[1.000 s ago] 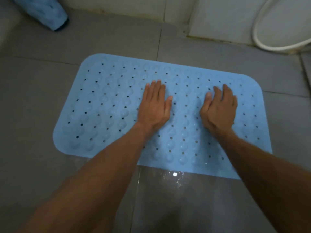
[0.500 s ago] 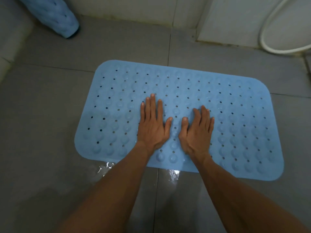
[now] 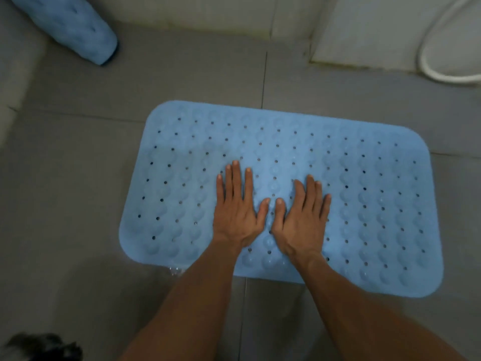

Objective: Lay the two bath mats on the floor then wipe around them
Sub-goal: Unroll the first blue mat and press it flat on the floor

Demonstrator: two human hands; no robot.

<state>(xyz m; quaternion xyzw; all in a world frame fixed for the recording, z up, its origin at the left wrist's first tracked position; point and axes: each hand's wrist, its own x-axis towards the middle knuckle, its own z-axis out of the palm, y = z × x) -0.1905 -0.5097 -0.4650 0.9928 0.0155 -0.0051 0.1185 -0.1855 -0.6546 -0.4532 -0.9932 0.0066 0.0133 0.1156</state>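
A light blue bath mat (image 3: 364,199) with rows of bumps and small holes lies flat on the grey tiled floor (image 3: 78,178). My left hand (image 3: 238,209) and my right hand (image 3: 302,220) rest palm-down side by side on the mat's near middle, fingers spread, thumbs almost touching. Neither hand holds anything. A second blue mat (image 3: 70,24), rolled up, leans at the top left against the wall.
A white hose (image 3: 437,71) loops at the top right beside a pale wall panel. A raised ledge (image 3: 15,74) runs along the left. Wet patches glisten on the tile by the mat's near edge. A dark blurred object (image 3: 41,347) lies at the bottom left.
My hands have slid from apart, further up the mat, to close together near its front edge. The view has shifted, so the mat sits lower and further right.
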